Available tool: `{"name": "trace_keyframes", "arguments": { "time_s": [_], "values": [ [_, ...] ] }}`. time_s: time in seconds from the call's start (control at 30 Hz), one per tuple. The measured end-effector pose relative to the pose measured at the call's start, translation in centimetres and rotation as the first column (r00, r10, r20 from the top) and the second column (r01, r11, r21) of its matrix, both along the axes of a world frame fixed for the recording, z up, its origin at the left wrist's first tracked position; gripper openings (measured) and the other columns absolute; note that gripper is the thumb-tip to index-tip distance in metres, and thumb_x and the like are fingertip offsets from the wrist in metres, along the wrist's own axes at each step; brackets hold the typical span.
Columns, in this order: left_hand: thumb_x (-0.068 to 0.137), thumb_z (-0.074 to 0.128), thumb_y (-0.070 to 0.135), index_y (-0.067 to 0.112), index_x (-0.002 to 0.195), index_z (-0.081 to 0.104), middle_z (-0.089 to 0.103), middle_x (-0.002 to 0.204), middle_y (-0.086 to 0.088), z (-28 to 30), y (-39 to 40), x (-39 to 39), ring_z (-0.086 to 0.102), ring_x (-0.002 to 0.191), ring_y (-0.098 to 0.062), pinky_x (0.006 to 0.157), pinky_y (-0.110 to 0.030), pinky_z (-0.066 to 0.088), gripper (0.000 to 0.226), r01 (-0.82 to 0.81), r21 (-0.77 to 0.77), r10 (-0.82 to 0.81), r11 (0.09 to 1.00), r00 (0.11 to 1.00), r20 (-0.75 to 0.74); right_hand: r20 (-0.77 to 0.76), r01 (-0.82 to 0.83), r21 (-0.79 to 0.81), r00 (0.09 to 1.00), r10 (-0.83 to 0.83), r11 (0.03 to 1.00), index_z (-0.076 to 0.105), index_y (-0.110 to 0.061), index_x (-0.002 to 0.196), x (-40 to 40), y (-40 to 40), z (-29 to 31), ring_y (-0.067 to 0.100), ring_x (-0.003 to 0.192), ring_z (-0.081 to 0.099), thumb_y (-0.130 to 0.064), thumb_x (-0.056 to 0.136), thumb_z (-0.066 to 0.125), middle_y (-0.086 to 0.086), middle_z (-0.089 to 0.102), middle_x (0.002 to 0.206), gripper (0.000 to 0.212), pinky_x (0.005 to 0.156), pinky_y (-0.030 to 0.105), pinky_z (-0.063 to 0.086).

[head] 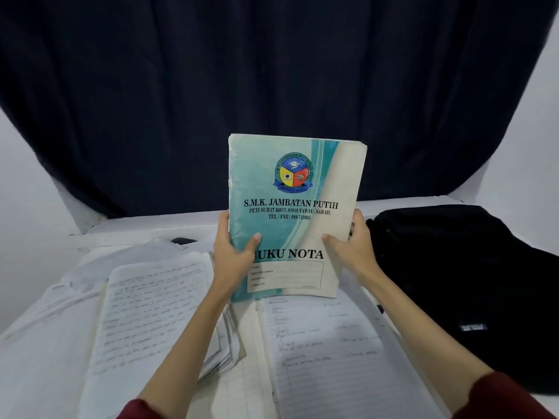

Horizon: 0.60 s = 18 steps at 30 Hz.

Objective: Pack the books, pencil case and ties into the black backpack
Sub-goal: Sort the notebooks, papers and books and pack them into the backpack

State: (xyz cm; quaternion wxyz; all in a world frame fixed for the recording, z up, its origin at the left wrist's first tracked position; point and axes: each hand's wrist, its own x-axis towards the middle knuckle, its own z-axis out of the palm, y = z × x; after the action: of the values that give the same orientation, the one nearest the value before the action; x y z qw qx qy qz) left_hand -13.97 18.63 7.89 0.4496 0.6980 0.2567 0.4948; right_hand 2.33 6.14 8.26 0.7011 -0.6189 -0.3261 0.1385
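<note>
A person in dark red sleeves is holding a thin teal and cream paper notebook (295, 189) upright above the table, its front cover facing them, with a school crest near the top and the words "BUKU NOTA" lower down. The left hand (233, 252) is gripping the notebook's lower left edge, thumb lying across the cover and the other fingers curling behind it. The right hand (352, 246) is gripping the lower right edge the same way, thumb on the cover and fingers wrapping round the back.

Below the notebook, 2 open lined exercise books with handwritten pages are lying on the white table (39, 373): the left open book (151, 316) is sitting under the left forearm, and the right open book (332, 352) is lying flat between the 2 forearms, just beside the first.

The soft black fabric backpack (472, 285) is lying on the table's right side, close to the right forearm and apart from the raised notebook. A dark blue curtain (272, 86) is hanging behind the table. I cannot make out a pencil case or ties.
</note>
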Motion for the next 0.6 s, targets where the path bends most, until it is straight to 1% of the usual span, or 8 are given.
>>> {"name": "trace_keyframes", "arguments": {
  "time_s": [0.1,0.13,0.2,0.27,0.33,0.4,0.53,0.6],
  "values": [
    [0.082,0.066,-0.004,0.023,0.113,0.042,0.060,0.104,0.012,2.3,-1.2,1.3,0.065,0.085,0.005,0.064,-0.018,0.056,0.048,0.087,0.019,-0.087,0.996,0.996,-0.002,-0.044,-0.033,0.014,0.998,0.033,0.999,0.050,-0.014,0.108,2.0,-2.8,1.3,0.012,0.089,0.065,0.012,0.077,0.066,0.000,0.066,0.099,0.043,0.067,0.023,0.056],
    [0.082,0.066,-0.006,0.024,0.110,0.044,0.062,0.103,0.010,3.0,-1.7,1.8,0.066,0.085,0.003,0.064,-0.020,0.056,0.046,0.143,0.006,-0.143,0.990,0.990,0.004,-0.071,-0.075,0.015,0.995,0.076,0.997,0.053,-0.015,0.108,3.0,-4.0,1.8,0.017,0.091,0.067,0.012,0.075,0.068,0.003,0.068,0.101,0.045,0.072,0.029,0.057],
    [0.080,0.067,-0.008,0.027,0.105,0.047,0.065,0.106,0.003,4.3,-2.9,3.2,0.068,0.089,-0.009,0.067,-0.030,0.059,0.046,0.279,-0.059,-0.279,0.958,0.960,0.002,-0.148,-0.181,-0.018,0.973,0.177,0.983,0.060,-0.016,0.106,5.2,-6.9,2.6,0.021,0.090,0.069,0.006,0.069,0.074,0.003,0.073,0.099,0.044,0.072,0.032,0.057],
    [0.080,0.067,-0.009,0.024,0.109,0.049,0.067,0.106,-0.001,4.9,-4.3,5.2,0.069,0.089,-0.018,0.067,-0.034,0.060,0.047,0.389,-0.153,-0.396,0.908,0.918,-0.017,-0.198,-0.274,-0.098,0.947,0.252,0.957,0.064,-0.016,0.103,7.1,-10.1,2.9,0.019,0.086,0.070,-0.002,0.066,0.075,0.000,0.074,0.095,0.041,0.074,0.035,0.056],
    [0.079,0.067,-0.009,0.017,0.116,0.048,0.068,0.105,-0.005,5.1,-5.9,7.5,0.070,0.086,-0.021,0.065,-0.035,0.059,0.049,0.447,-0.245,-0.470,0.861,0.882,-0.044,-0.226,-0.303,-0.141,0.937,0.267,0.943,0.065,-0.015,0.101,8.7,-13.1,2.6,0.018,0.083,0.070,-0.001,0.072,0.072,0.000,0.075,0.092,0.033,0.072,0.035,0.055],
    [0.080,0.067,-0.007,0.016,0.119,0.047,0.068,0.108,-0.009,4.9,-7.8,10.0,0.070,0.083,-0.021,0.066,-0.035,0.059,0.050,0.480,-0.327,-0.535,0.814,0.839,-0.100,-0.260,-0.281,-0.099,0.933,0.248,0.955,0.065,-0.013,0.098,10.2,-15.8,2.1,0.015,0.075,0.071,0.007,0.078,0.064,0.000,0.075,0.085,0.028,0.060,0.029,0.057],
    [0.085,0.066,0.004,0.018,0.129,0.043,0.067,0.115,-0.011,3.7,-12.8,14.9,0.070,0.087,-0.025,0.072,-0.035,0.059,0.052,0.539,-0.440,-0.663,0.718,0.721,-0.200,-0.369,-0.185,0.020,0.912,0.179,0.982,0.064,-0.006,0.099,13.9,-22.1,0.9,0.020,0.075,0.072,0.017,0.079,0.052,0.007,0.075,0.086,0.033,0.065,0.032,0.059],
    [0.087,0.066,0.013,0.025,0.133,0.042,0.069,0.113,-0.007,3.1,-15.6,17.1,0.070,0.094,-0.026,0.082,-0.040,0.057,0.053,0.593,-0.446,-0.727,0.670,0.647,-0.232,-0.411,-0.136,0.043,0.900,0.142,0.990,0.063,-0.003,0.101,16.5,-25.9,0.4,0.023,0.074,0.072,0.016,0.078,0.051,0.010,0.074,0.086,0.033,0.063,0.033,0.059]
  ]
}}
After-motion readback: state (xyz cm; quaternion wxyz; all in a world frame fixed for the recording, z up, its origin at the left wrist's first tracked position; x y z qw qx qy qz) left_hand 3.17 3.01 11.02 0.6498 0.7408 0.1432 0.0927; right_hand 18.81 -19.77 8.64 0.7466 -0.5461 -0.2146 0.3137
